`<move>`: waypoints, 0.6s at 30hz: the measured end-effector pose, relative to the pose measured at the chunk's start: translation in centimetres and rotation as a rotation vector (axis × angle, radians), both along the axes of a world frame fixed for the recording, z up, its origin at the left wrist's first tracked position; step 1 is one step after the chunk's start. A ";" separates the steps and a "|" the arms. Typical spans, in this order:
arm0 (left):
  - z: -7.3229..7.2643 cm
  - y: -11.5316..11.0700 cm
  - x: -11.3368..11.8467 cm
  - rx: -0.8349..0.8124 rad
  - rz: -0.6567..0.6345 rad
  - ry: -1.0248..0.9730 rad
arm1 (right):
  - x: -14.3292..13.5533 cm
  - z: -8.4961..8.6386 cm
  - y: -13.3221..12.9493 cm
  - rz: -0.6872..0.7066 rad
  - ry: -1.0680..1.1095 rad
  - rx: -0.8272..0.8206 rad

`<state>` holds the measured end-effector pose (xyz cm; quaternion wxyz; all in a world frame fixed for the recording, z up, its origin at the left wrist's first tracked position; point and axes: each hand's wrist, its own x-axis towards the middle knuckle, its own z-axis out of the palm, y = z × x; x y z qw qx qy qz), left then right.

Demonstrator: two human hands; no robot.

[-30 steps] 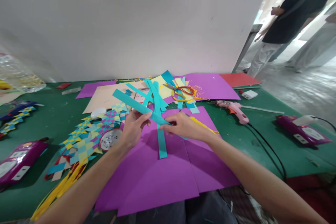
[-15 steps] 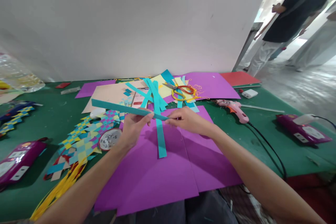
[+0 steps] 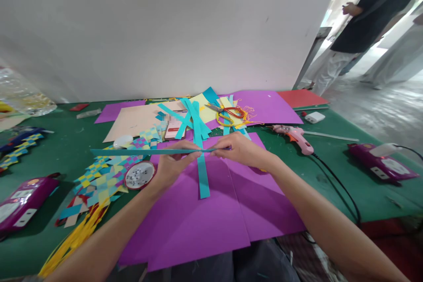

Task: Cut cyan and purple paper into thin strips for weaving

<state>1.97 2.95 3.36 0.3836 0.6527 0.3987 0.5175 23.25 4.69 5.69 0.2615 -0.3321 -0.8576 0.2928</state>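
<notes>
A long teal paper strip (image 3: 125,152) is pinched between the fingers of my left hand (image 3: 176,163), its free end reaching out to the left. My right hand (image 3: 236,150) pinches the same strip near its right end, close to my left fingertips. Under the hands, another teal strip (image 3: 204,180) lies lengthwise on the purple sheets (image 3: 198,229). More teal strips (image 3: 194,119) are crossed in a loose pile just behind, partly over a phone (image 3: 175,128).
Scissors (image 3: 226,112) rest on yellow paper behind my hands. A pink glue gun (image 3: 294,136) and purple power strip (image 3: 380,163) are on the right. Woven paper pieces (image 3: 109,176), a round dotted lid (image 3: 139,175) and another power strip (image 3: 24,202) lie left. A person (image 3: 366,13) stands beyond.
The held strip has swung from a slant to nearly level, its left end now lower and farther left. My left hand has shifted slightly right, closer to my right hand.
</notes>
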 end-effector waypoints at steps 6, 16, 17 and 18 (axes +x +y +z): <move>-0.5 0.2 -0.1 0.134 -0.124 0.142 | -0.1 0.0 -0.1 0.032 -0.063 0.007; -1.1 -0.3 -0.2 0.112 -0.178 0.063 | 5.0 0.8 -2.4 -0.597 -0.374 0.231; -1.1 -0.4 -0.3 0.113 -0.185 0.071 | 5.4 0.2 -3.0 -0.597 -0.408 0.246; -1.1 -0.5 -0.3 0.109 -0.188 0.080 | 5.8 -0.3 -3.5 -0.577 -0.430 0.261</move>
